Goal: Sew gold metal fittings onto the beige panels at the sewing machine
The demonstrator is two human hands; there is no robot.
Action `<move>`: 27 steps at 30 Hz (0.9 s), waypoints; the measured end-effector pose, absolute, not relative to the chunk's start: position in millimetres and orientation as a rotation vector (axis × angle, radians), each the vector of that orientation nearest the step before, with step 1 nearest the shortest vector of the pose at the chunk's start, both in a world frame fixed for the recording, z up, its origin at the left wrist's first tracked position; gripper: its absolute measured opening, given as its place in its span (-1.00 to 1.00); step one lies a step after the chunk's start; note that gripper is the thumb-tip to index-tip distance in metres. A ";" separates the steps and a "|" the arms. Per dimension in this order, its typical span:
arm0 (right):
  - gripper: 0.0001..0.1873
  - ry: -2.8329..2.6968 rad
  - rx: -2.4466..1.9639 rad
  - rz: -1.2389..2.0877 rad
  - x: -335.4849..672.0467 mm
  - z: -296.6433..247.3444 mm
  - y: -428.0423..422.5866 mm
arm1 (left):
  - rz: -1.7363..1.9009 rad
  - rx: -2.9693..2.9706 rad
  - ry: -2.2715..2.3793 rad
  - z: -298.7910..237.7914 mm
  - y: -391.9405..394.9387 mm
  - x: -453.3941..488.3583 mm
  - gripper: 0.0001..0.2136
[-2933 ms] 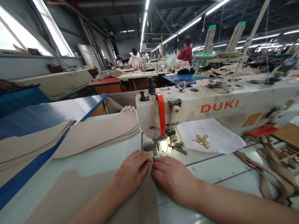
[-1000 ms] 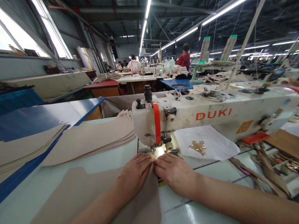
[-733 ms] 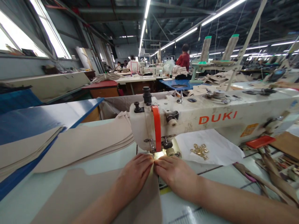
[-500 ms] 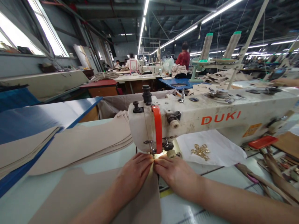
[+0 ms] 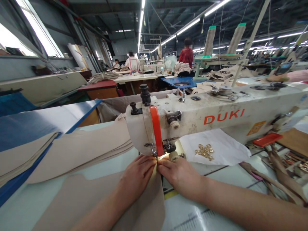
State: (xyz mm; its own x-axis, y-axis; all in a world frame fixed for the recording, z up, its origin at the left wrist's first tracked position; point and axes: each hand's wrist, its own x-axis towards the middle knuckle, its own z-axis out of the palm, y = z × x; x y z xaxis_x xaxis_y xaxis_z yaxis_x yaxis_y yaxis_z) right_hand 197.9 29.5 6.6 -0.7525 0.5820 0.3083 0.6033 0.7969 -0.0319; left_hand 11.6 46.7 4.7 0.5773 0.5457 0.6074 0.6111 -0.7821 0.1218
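A white sewing machine (image 5: 192,120) marked DUKI stands across the table, its needle head at the middle. A beige fabric piece (image 5: 79,202) lies flat in front of it, its far corner under the needle area. My left hand (image 5: 136,178) rests on the fabric with fingers curled, fingertips pinched at the edge just below the needle. My right hand (image 5: 179,176) lies beside it on the right, fingers closed on the same fabric edge. The fingertips of both hands touch each other under the machine's lamp.
A stack of beige cut pieces (image 5: 79,149) lies left of the machine, with more on a blue board (image 5: 29,128). White paper (image 5: 216,149) with several gold metal buckles (image 5: 204,151) sits right of the needle. Beige straps (image 5: 276,176) lie at far right. Other people work at tables behind.
Both hands have slid forward with the fabric edge, up to the needle, hiding the presser foot. The view has shifted slightly closer and to the right.
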 end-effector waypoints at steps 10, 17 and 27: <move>-0.92 -2.649 -0.923 -0.117 198.0 2.3 26.6 | -0.979 -2.755 -1.124 6.1 41.1 10.3 -0.79; -0.92 -2.613 -0.773 -0.147 201.8 0.6 21.7 | -0.845 -2.799 -1.164 8.5 31.7 8.0 -0.77; -0.86 -2.721 -0.687 -0.141 201.4 6.3 15.1 | -0.603 -2.725 -1.165 -1.6 23.7 0.5 -0.69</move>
State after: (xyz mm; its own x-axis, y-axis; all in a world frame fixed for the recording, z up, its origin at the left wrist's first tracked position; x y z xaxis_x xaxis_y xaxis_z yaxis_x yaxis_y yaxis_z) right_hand 201.4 15.1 6.3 -0.8292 0.4444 0.3391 0.4771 0.8787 0.0151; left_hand 0.5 23.7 -1.6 0.6250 0.6686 0.4030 0.7153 -0.6972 0.0474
